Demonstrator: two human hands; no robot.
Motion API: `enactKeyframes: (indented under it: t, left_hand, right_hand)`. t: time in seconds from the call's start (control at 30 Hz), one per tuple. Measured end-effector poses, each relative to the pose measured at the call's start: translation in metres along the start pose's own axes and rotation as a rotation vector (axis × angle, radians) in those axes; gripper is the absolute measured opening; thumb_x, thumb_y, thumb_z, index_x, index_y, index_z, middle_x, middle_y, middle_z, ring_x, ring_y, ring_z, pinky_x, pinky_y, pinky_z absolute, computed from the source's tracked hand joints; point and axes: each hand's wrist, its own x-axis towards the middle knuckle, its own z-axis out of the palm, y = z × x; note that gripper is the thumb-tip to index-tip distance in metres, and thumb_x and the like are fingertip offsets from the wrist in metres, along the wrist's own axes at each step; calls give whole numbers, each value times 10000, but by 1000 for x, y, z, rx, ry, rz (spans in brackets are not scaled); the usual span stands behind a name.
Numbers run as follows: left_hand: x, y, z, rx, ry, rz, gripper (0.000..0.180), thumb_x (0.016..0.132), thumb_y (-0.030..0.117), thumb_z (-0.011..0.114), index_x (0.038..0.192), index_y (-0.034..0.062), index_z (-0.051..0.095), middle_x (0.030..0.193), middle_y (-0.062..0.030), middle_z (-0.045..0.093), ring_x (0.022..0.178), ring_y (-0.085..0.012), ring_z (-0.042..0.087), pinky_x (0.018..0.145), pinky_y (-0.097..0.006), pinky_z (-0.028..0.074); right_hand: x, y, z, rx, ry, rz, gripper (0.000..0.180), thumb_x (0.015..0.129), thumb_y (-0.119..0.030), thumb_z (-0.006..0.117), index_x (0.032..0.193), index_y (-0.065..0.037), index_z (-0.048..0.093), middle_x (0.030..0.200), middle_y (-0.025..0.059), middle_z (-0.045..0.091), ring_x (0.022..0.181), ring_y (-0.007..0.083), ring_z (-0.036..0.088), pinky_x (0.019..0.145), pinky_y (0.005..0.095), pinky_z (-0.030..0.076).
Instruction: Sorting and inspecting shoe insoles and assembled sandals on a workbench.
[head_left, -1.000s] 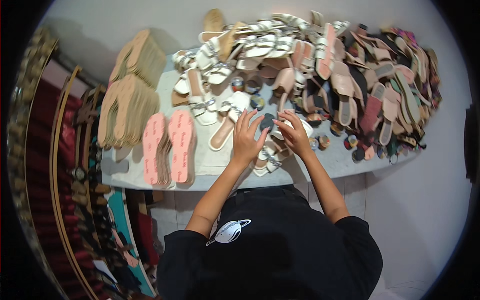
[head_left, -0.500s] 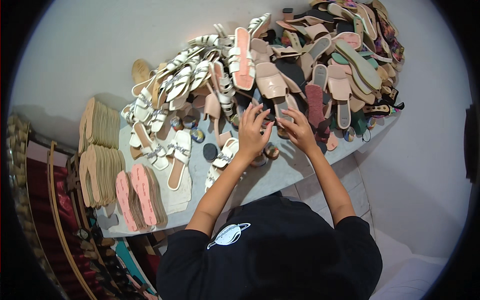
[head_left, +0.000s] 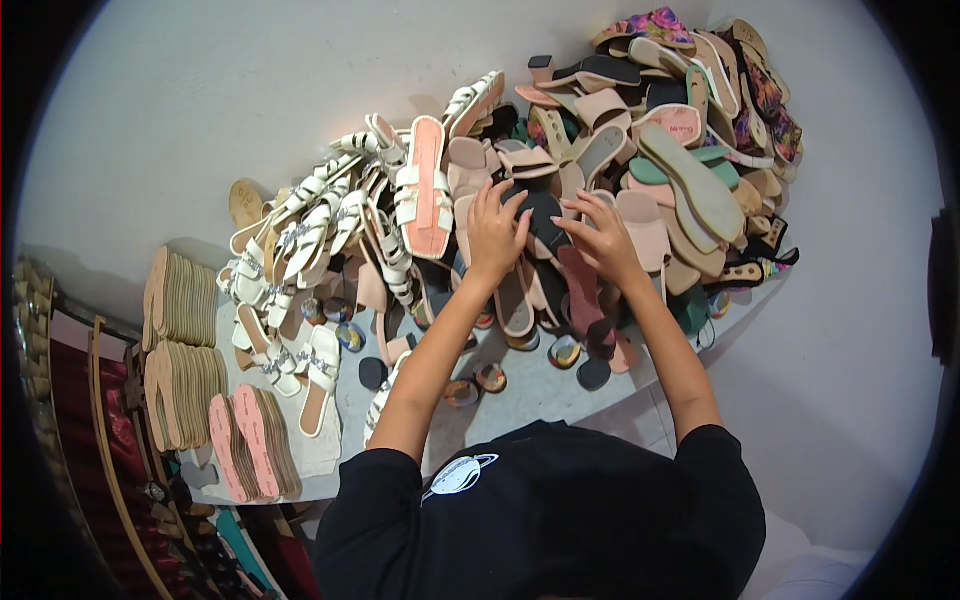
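Over the middle of a big heap of sandals, my left hand (head_left: 497, 232) is spread with its fingers apart and nothing in it. A little to its right hovers my right hand (head_left: 602, 238), also open and unloaded. Between them lies a black sole-shaped piece (head_left: 546, 222). A dark red sole-shaped piece (head_left: 580, 288) sticks out below my right hand. Just beyond that hand is a beige slide (head_left: 643, 228). Left of my left hand, a white strappy sandal (head_left: 424, 185) with a pink sole rests on the heap. Whether my fingertips touch anything cannot be told.
White sandals (head_left: 318, 372) lie to the left on the grey table (head_left: 535, 390). Stacked tan insoles (head_left: 183, 300) and pink-topped insoles (head_left: 262, 430) stand at the far left. Patterned round pieces (head_left: 490, 377) sit near the front edge. A wall (head_left: 840, 330) borders the right side.
Both hands have moved farther out over the heap, staying open. The whole view has shifted, so the heap and table now appear lower and more to the left.
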Motion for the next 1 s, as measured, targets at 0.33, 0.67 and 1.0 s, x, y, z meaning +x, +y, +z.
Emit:
enactKeyframes:
  t: [0.33,0.67,1.0]
  left_hand:
    - [64,-45,56,292,-145,215,112,741,138,629,831,75,654,1106,-15,567,1250,-249,403,1049,-527,198]
    - [97,-88,21,527,-7,160,133,747,151,596,860,139,666,1165,37,531,1320,-212,316,1045,-628,63]
    - [145,-104,43,606,4,54,235,752,282,674,948,154,656,1197,18,506,1340,-233,284,999,-670,47]
  right_hand:
    - [39,64,13,-11,49,35,365,708,-46,649,1052,-167,636,1186,46,547,1203,294,452,957,437,374]
    - [60,89,46,-168,30,192,272,735,-135,637,1007,-150,650,1074,28,576,1109,230,492,914,434,334]
    - [112,132,141,-535,-619,419,209,820,-115,514,971,-77,654,987,91,649,928,229,629,926,494,335]
